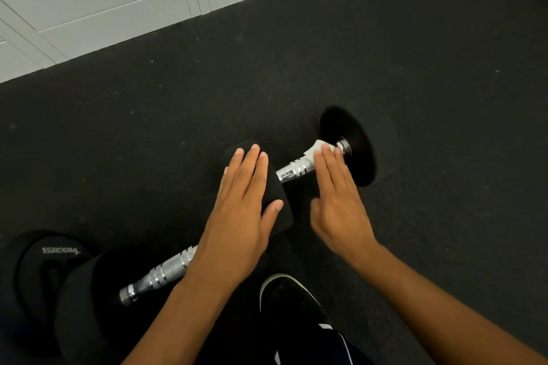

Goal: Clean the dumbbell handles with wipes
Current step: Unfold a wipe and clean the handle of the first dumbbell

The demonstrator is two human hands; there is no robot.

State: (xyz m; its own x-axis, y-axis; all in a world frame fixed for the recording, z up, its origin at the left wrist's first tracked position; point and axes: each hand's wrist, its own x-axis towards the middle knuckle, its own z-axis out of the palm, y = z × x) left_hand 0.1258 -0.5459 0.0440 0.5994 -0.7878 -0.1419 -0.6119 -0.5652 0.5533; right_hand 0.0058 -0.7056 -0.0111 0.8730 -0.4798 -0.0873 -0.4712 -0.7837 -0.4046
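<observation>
On the dumbbell [296,170], the left hand [240,201] rests flat; the right hand [338,195] presses a wipe [317,149], fingers straight.

grey lockers [98,0] line the speckled black floor [415,53].

The right hand [338,187] covers most of the white wipe [318,149]. The left hand [243,201] hides part of the near weight head [275,187]. The second dumbbell [160,272] runs under the left forearm. The shoe [290,299] is partly hidden.
</observation>
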